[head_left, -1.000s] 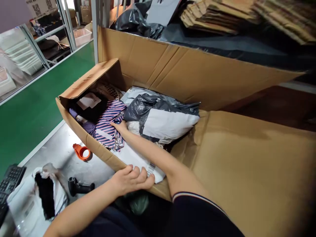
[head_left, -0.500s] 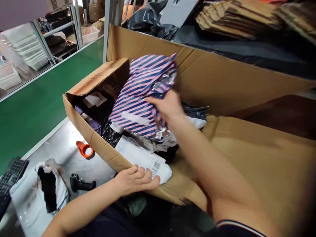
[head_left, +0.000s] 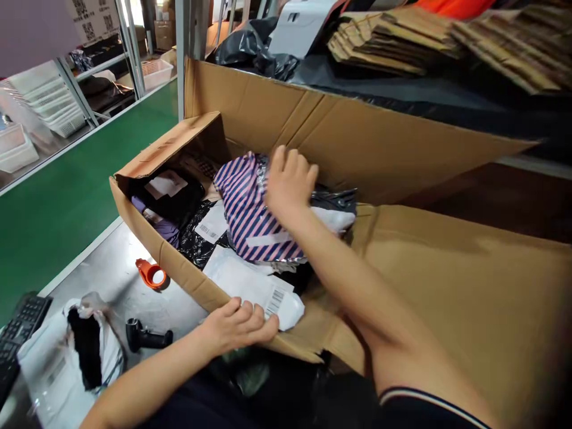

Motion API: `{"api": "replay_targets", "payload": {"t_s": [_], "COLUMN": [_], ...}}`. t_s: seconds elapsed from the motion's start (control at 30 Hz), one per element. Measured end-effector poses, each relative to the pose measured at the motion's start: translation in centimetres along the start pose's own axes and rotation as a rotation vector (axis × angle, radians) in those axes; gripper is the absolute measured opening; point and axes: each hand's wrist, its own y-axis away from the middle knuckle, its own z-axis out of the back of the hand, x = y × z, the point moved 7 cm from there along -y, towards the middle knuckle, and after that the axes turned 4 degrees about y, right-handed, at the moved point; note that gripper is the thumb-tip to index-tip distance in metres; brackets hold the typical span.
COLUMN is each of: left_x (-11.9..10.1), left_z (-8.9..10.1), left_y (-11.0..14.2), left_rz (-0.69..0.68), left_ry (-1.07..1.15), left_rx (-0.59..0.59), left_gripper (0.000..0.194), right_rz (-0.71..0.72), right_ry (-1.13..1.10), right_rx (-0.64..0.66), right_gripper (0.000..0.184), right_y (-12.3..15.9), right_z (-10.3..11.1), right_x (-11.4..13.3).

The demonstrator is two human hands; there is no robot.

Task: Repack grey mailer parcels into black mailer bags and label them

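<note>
My right hand [head_left: 291, 185] is inside a large open cardboard box [head_left: 179, 271], its fingers curled over the upper right part of a pink-and-navy striped poly mailer [head_left: 250, 208]. The fingertips are hidden behind the hand and the plastic. The mailer lies slanted on other packages and has a white strip label. On the near rim of the box, my left hand [head_left: 243, 325] has its fingers bent over the edge, beside a white mailer with a barcode [head_left: 254, 283]. Black plastic packages [head_left: 174, 196] with white labels fill the box's left end.
Left of the box, an orange tape dispenser [head_left: 151, 274], a black barcode scanner [head_left: 147, 335], a white bag with black cloth [head_left: 67, 357] and a keyboard [head_left: 22, 328] lie on the metal table. Stacked cardboard pieces [head_left: 393, 42] sit on the shelf behind. A wide box flap [head_left: 447, 286] spreads right.
The striped mailer has come down and lies bunched among the packages. My right hand has shifted slightly left, over its top. My left hand stays on the rim.
</note>
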Motion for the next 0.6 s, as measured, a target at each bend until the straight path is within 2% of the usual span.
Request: {"api": "replay_targets", "payload": {"t_s": [0.03,0.1,0.17,0.2,0.27,0.33,0.4,0.43,0.47,0.53,0.57,0.6], "left_x": [0.0,0.3,0.8,1.0,0.9,0.1,-0.9,-1.3,-1.5,-1.3,-1.2,-1.0], "left_z": [0.2,1.1,2.3,2.7,2.3,0.6,-1.8,-2.7,-3.3,-3.4,-3.0,-2.5], "left_y": [-0.1,-0.4,-0.5,-0.4,-0.2,0.2,0.8,1.1,1.3,1.4,1.4,1.4], "left_rz": [-0.006,0.026,0.072,0.093,0.087,0.004,-0.12,-0.166,-0.188,-0.172,-0.152,-0.131], "left_ry": [-0.009,-0.033,-0.056,-0.062,-0.065,-0.051,-0.018,0.005,0.026,0.053,0.055,0.05], "left_rx": [-0.01,-0.108,-0.246,-0.291,-0.29,-0.169,0.004,0.062,0.087,0.031,-0.034,-0.098], "left_gripper": [0.039,0.035,0.03,0.028,0.025,0.021,0.017,0.014,0.012,0.01,0.01,0.011], "right_rz": [0.152,0.484,0.751,0.826,0.842,0.801,0.867,0.925,0.97,0.972,0.938,0.902], "right_ry": [0.08,0.16,0.237,0.271,0.318,0.324,0.319,0.293,0.252,0.147,0.102,0.068], "right_rx": [0.097,0.399,0.661,0.722,0.742,0.718,0.734,0.743,0.742,0.716,0.696,0.68], "right_gripper": [0.036,0.039,0.043,0.051,0.072,0.091,0.103,0.101,0.089,0.051,0.041,0.039], "right_y": [1.2,4.7,8.4,9.6,10.1,9.7,9.8,10.2,10.4,10.3,9.9,9.2], "right_z": [-2.9,-9.7,-16.1,-18.7,-22.8,-25.6,-27.6,-28.3,-28.7,-29.0,-29.0,-28.9], "right_x": [2.4,6.9,9.7,10.4,10.9,11.0,11.3,11.6,11.9,12.3,12.4,12.3]}}
